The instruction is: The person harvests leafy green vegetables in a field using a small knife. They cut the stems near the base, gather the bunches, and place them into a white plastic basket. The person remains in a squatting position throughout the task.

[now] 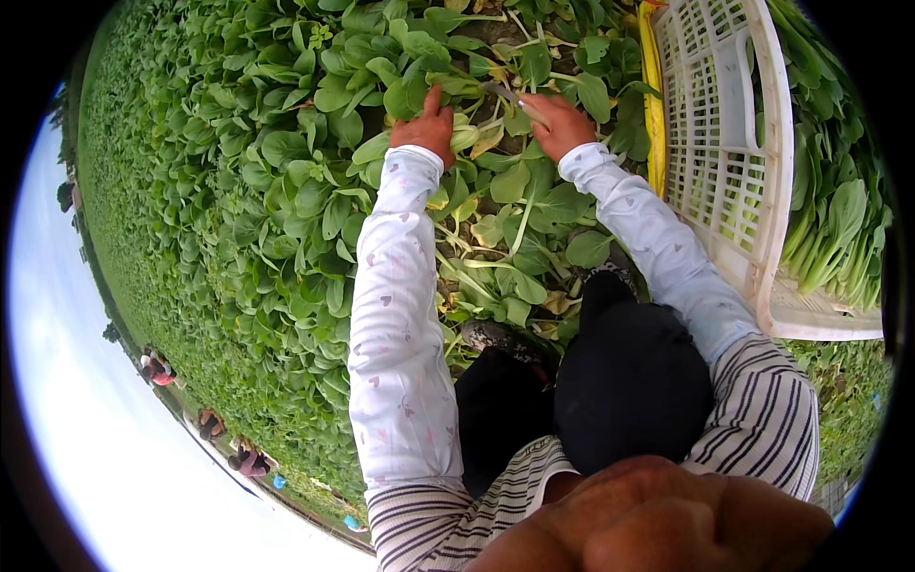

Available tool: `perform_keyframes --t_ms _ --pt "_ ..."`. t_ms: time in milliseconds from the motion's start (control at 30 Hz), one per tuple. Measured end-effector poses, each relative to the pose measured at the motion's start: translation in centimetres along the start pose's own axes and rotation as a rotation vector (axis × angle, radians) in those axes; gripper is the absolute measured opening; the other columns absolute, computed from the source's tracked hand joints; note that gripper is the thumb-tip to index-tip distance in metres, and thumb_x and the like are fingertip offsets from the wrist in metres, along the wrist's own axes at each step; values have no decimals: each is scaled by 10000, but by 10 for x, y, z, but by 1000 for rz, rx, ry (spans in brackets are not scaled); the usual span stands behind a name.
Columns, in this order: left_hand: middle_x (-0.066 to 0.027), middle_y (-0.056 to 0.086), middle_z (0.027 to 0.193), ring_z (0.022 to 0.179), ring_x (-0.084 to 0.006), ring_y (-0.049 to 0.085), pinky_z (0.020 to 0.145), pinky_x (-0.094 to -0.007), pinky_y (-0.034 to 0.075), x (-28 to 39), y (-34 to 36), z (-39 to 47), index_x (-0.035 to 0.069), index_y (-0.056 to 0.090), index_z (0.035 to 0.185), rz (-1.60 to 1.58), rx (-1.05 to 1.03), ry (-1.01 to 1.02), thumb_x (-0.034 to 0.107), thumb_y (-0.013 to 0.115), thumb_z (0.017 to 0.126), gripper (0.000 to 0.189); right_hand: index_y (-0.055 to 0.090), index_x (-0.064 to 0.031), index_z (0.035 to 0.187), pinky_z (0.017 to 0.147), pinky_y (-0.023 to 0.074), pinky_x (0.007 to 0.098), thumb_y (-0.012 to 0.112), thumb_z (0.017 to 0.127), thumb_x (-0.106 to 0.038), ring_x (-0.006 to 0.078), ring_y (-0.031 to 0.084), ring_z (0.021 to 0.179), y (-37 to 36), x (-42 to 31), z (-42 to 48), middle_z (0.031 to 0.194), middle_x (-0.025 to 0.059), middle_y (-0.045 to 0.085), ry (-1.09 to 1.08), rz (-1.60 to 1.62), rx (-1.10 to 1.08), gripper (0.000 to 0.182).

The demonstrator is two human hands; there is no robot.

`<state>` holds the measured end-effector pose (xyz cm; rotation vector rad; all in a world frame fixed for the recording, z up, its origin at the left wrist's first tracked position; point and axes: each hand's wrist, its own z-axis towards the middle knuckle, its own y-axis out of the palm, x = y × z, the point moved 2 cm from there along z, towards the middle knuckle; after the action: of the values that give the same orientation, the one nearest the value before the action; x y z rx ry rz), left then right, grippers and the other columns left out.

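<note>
My left hand (427, 133) is closed around a head of bok choy (466, 136), its pale base sticking out to the right. The index finger is stretched forward against the leaves of another bok choy plant (457, 84) that lies over sideways. In my right hand (565, 127) is the light handle of a small knife (502, 91) with a dark, slightly curved blade. The blade tip is close to that second plant's base; whether it touches is unclear. Loose and yellowed leaves (493, 229) cover the soil below my hands.
A white plastic crate (773, 171) stands at my right, with bundled greens (840, 214) in it. Yellow plastic material (653, 107) lies along its near side. Dense leafy rows (250, 200) spread leftward. My shoes (500, 334) are among cut leaves. Several people (159, 368) are far off.
</note>
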<state>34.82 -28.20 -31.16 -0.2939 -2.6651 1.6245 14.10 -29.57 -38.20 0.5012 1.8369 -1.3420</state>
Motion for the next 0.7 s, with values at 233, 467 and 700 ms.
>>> perform_keyframes --t_ms 233,467,700 --pt "-70 98 1462 1020 -240 561 854 -425 431 14 -10 2 135 452 1224 43 -65 5 117 670 613 649 479 -216 1187 747 461 405 553 764 -106 336 562 868 8 5 5 1019 131 546 112 -70 -2 443" --pt "-55 138 1456 1004 -232 569 849 -416 430 10 4 6 122 440 1233 75 -89 1 123 642 631 635 503 -197 1156 753 460 408 552 757 -110 345 562 867 24 22 8 998 139 558 42 13 71 412" --pt "17 225 1420 1033 -223 551 858 -457 424 -12 15 6 102 426 1221 -118 -97 -101 119 635 629 628 520 -157 1131 764 462 394 558 741 -102 341 572 867 38 28 16 990 154 583 -32 199 89 395"
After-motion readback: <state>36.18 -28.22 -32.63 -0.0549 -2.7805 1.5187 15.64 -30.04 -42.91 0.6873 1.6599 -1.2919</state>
